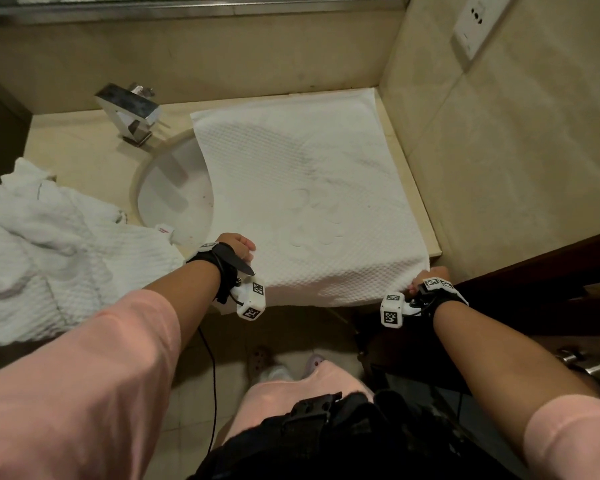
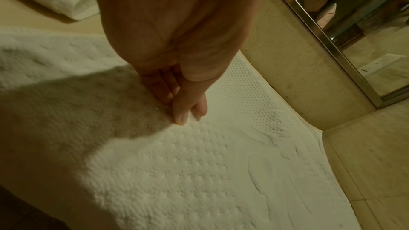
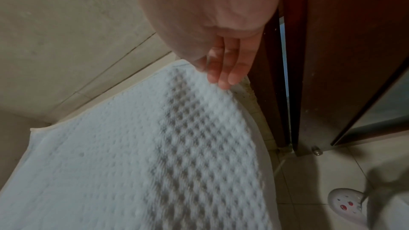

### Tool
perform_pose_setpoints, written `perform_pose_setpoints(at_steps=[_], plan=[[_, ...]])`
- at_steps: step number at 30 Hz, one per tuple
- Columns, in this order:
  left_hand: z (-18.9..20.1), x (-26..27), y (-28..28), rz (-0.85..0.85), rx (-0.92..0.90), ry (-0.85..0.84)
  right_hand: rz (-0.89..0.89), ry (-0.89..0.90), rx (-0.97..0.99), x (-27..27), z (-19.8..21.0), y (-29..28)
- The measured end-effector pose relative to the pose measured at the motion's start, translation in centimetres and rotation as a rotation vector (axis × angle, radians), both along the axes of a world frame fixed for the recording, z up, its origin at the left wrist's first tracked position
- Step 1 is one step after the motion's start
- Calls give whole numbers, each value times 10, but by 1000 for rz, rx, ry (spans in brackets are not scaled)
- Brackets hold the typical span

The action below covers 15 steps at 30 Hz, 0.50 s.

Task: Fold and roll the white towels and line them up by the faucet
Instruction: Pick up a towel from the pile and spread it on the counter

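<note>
A white waffle-weave towel (image 1: 302,188) lies spread flat on the counter to the right of the chrome faucet (image 1: 129,112), and its left side overhangs the sink. Its near edge hangs over the counter front. My left hand (image 1: 239,247) pinches the towel's near left edge; the left wrist view shows the hand (image 2: 188,111) with thumb and fingers pressed together on the towel (image 2: 199,172). My right hand (image 1: 426,277) holds the near right corner. In the right wrist view the hand (image 3: 223,78) has that corner of the towel (image 3: 132,163) lifted a little.
A heap of crumpled white towels (image 1: 42,244) covers the counter left of the sink basin (image 1: 177,192), with a small packet (image 1: 165,232) at the rim. A tiled wall (image 1: 499,150) closes the right side. A dark wooden door (image 3: 343,59) stands beside my right hand.
</note>
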<state>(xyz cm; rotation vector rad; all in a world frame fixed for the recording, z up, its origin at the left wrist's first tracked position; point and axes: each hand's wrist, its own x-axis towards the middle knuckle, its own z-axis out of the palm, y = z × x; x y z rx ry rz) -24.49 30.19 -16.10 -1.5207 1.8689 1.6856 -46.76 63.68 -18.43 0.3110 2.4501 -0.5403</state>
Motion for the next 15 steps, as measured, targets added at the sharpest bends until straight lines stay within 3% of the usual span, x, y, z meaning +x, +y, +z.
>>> perform_pose_setpoints(at_steps=[2, 4, 5, 9, 12, 15], plan=[[1, 0, 1, 1, -13, 2, 190, 62, 157, 0, 4, 1], [1, 0, 3, 6, -20, 2, 250, 42, 163, -6, -2, 0], [1, -1, 3, 11, -20, -1, 210, 13, 153, -8, -2, 1], [-1, -2, 2, 20, 3, -14, -188, -53, -207, -11, 3, 1], [0, -1, 1, 12, -5, -22, -250, 9, -221, -17, 3, -8], [2, -2, 2, -1, -16, -30, -328, 217, -192, -15, 13, -33]])
